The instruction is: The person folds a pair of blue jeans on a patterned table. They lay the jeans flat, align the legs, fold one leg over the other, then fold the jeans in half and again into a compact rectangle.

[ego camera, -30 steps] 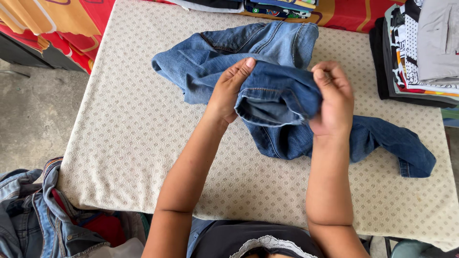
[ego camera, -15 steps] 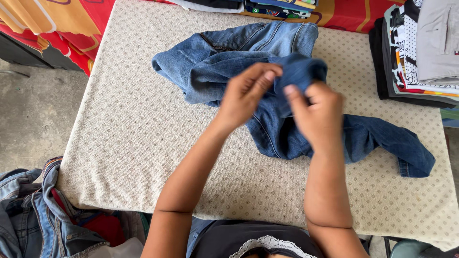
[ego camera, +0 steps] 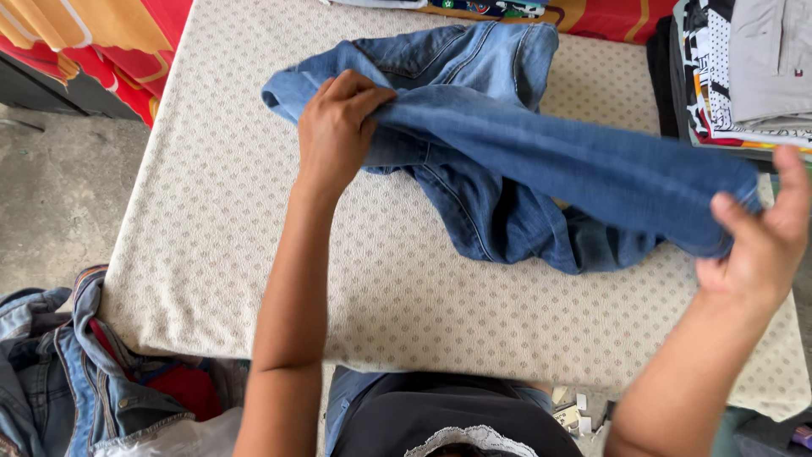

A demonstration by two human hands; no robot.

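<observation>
Over the patterned desk (ego camera: 254, 254), the left hand (ego camera: 337, 127) and right hand (ego camera: 761, 241) clamp fingers on 1 stretched leg of the jeans (ego camera: 541, 161); folding not yet started.

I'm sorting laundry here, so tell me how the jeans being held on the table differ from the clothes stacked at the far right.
The jeans are one blue denim garment, rumpled, with one leg pulled taut between the left hand and right hand. The stacked clothes are several pieces, folded flat and untouched. The jeans are one colour; the stack mixes grey, black, white and patterned fabric. Both rest on the padded table.
</observation>
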